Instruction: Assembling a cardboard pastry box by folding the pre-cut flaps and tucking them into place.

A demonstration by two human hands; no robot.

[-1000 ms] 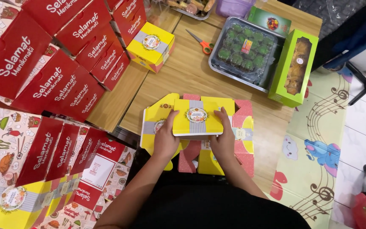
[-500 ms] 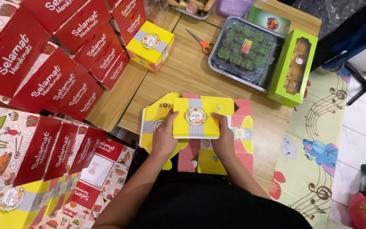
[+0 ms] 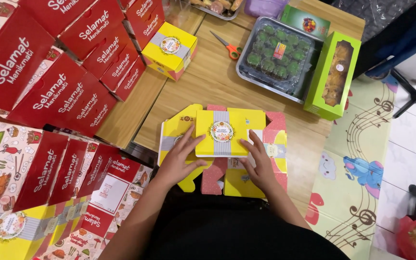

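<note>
On the near edge of the wooden tabletop [image 3: 208, 82], a yellow box with a grey band and a round floral seal [image 3: 222, 133] sits half-folded on top of a flat yellow-and-pink box blank [image 3: 246, 180] that spreads out beneath it. The left hand [image 3: 179, 156] presses on the box's left side, fingers spread flat over the yellow flap there, its grip open and laid on the card rather than clamped round it. The right hand [image 3: 258, 161] rests at the box's lower right corner, fingers fanned out and touching the edge, likewise spread apart and pushing instead of pinching. Further back on the tabletop stands a finished yellow box with the same band and seal [image 3: 169, 50], well apart from the hands. Beside it lie orange-handled scissors [image 3: 227, 45], and to their right a clear-lidded tray of small green cakes [image 3: 278, 58]. A tall green carton with a window showing pastry [image 3: 332, 74] lies just beside that tray, near the tabletop's right edge. To the left, rows of red boxes with white lettering [image 3: 58, 91] are stacked closely, and more red and yellow boxes [image 3: 34, 212] stand in the near left corner. A play mat with music notes and a cartoon elephant [image 3: 362, 173] covers the floor on the right.
</note>
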